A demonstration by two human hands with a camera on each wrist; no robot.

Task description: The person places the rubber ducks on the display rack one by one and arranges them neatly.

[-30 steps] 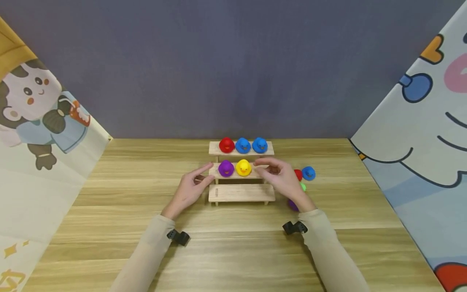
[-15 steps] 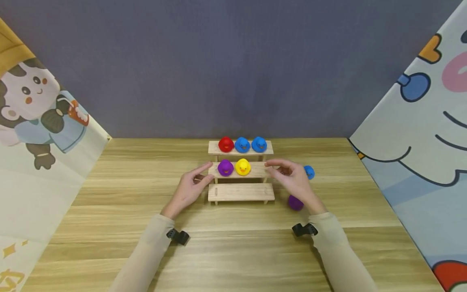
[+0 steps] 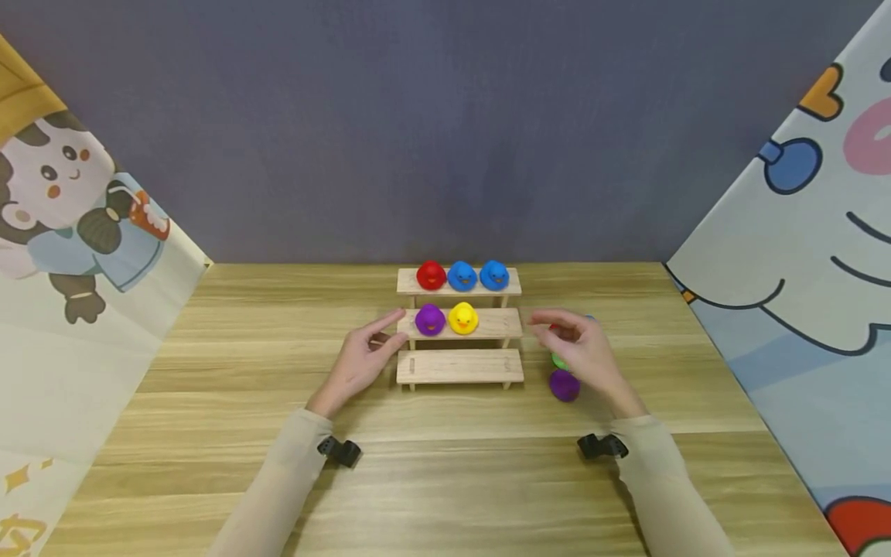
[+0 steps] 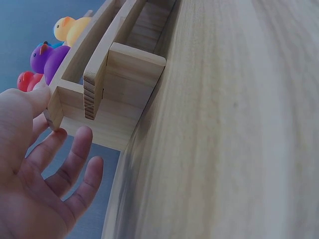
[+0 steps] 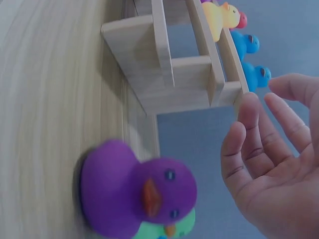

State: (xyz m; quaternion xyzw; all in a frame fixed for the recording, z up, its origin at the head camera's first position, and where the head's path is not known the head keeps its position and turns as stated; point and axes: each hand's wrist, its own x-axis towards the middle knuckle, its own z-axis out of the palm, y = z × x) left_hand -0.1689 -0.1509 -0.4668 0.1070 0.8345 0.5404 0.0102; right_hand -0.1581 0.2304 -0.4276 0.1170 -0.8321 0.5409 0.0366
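A three-tier wooden display stand (image 3: 459, 367) stands on the table with rubber ducks on it. My left hand (image 3: 362, 360) pinches the left end of its middle tier between thumb and fingers; the other fingers spread loosely in the left wrist view. On that tier sit a purple duck (image 3: 430, 319) and a yellow duck (image 3: 462, 318). The top tier bears a red duck (image 3: 431, 275) and two blue ducks (image 3: 494, 275). My right hand (image 3: 581, 348), holding nothing, hovers right of the stand with fingers loosely bent. Below it lie a loose purple duck (image 5: 114, 189) and a green duck (image 5: 182, 224).
A red duck and a blue duck (image 3: 590, 316) are mostly hidden behind my right hand. The wood-grain table (image 3: 445, 480) ends at a dark blue-grey backdrop (image 3: 445, 131). Printed cartoon panels (image 3: 780, 255) flank both sides.
My right hand has moved right, away from the middle tier's right end, to above the loose ducks. The left hand stays at the stand, and the ducks on the tiers have not moved.
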